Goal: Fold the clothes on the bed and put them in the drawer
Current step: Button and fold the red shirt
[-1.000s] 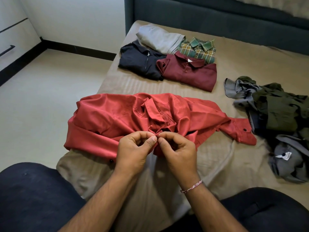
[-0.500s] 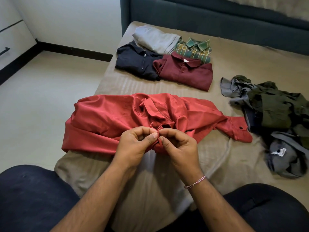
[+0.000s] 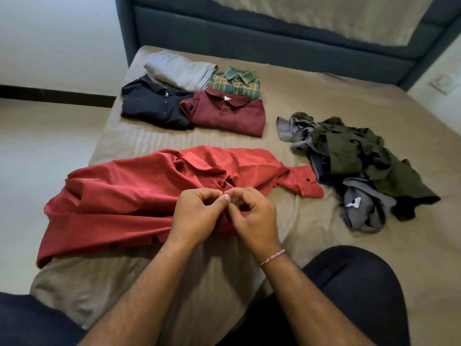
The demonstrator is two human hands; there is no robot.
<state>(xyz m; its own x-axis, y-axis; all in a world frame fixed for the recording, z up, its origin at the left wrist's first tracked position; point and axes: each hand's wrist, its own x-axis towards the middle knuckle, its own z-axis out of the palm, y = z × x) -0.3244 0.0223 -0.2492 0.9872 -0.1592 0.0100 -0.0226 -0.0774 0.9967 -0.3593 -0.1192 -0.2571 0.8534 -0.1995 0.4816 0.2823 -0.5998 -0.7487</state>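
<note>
Pinching red shirt (image 3: 139, 196) placket at frame centre, left hand (image 3: 197, 218) and right hand (image 3: 254, 218) both gripping fabric; folded maroon polo (image 3: 229, 116) above.

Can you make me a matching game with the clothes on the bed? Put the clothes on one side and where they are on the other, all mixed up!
Clothes:
1. red shirt
2. maroon polo
3. green plaid shirt
4. olive and grey pile

Places:
A. folded, farthest back, next to the grey folded piece
B. rumpled heap on the right side of the bed
C. spread out in front, pinched by both hands
D. folded, beside the dark navy top

Pairs: 1-C, 2-D, 3-A, 4-B
</note>
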